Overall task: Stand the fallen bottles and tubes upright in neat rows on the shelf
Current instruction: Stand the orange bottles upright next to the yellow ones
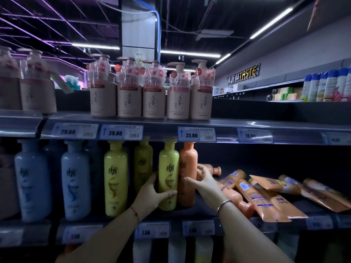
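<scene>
On the middle shelf (199, 217) my left hand (152, 194) wraps the lower part of an upright yellow-green bottle (168, 168). My right hand (204, 182) grips the upright orange bottle (189, 160) beside it, thumb on its front. Both bottles stand touching each other. Behind my right hand an orange bottle (213, 169) lies on its side. Another fallen orange bottle (237, 201) lies by my right wrist. Several orange tubes (266, 198) lie flat in a heap to the right.
Upright yellow bottles (115, 179) and blue bottles (76, 183) stand in rows to the left. The upper shelf edge (190, 130) with price tags hangs just above the bottle caps and carries beige pump bottles (153, 99). More products stand below.
</scene>
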Demonstrator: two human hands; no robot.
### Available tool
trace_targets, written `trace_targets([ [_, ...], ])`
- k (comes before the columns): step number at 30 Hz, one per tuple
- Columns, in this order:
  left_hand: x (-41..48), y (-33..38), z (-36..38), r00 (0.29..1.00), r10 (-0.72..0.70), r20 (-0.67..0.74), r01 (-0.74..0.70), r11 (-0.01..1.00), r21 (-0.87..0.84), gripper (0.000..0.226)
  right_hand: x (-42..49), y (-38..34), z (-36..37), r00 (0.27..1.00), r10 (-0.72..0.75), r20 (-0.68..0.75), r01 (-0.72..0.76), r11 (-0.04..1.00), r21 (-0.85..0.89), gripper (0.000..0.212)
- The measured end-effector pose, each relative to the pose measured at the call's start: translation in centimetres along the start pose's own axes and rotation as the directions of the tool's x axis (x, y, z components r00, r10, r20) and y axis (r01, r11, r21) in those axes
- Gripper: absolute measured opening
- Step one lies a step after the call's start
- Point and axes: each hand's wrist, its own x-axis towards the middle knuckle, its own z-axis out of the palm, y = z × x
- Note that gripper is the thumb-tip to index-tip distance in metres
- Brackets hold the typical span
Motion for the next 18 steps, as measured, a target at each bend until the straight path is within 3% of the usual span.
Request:
trace_targets([
  [6,-0.6,-0.5,0.6,1.000,-0.021,0.012,0.018,0.984,0.176,0.079,-1.2,1.3,0.0,1.000,0.020,0.012,-0.015,0.946,-0.323,0.061],
  [18,-3.5,-0.2,-2.2,0.993,-0.026,-0.112,0.055,0.961,0.270,0.066,-1.3,1.2,0.9,1.000,-0.005,0.030,0.016,0.922,-0.387,0.063],
])
